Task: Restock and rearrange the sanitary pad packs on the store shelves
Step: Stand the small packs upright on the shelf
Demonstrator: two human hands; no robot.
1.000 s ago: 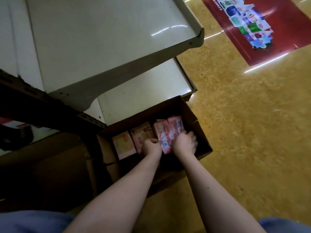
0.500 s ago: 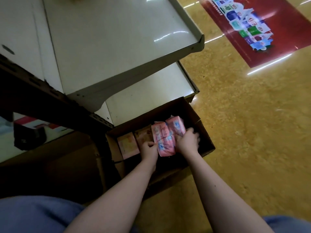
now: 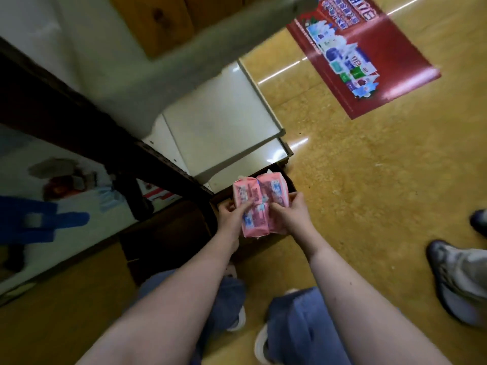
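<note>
Both hands hold a bundle of pink pad packs [image 3: 257, 200] between them, in the air over an open cardboard box [image 3: 289, 181] on the floor [image 3: 369, 193]. The left hand [image 3: 231, 216] clasps the bundle's left side, its thumb [image 3: 246, 208] laid across the front wrapper and its other fingers curled behind, out of sight. The right hand [image 3: 291, 216] clasps the right side the same way, its fingers [image 3: 296, 197] bent round the edge and close together. The packs sit side by side and touching. Blur makes their count unclear, though at least two show. The bundle hangs just in front of the white bottom shelf [image 3: 224, 127]. A red poster [image 3: 363, 56] lies on the floor further off. Another person's shoe [image 3: 458, 280] stands to the right.
</note>
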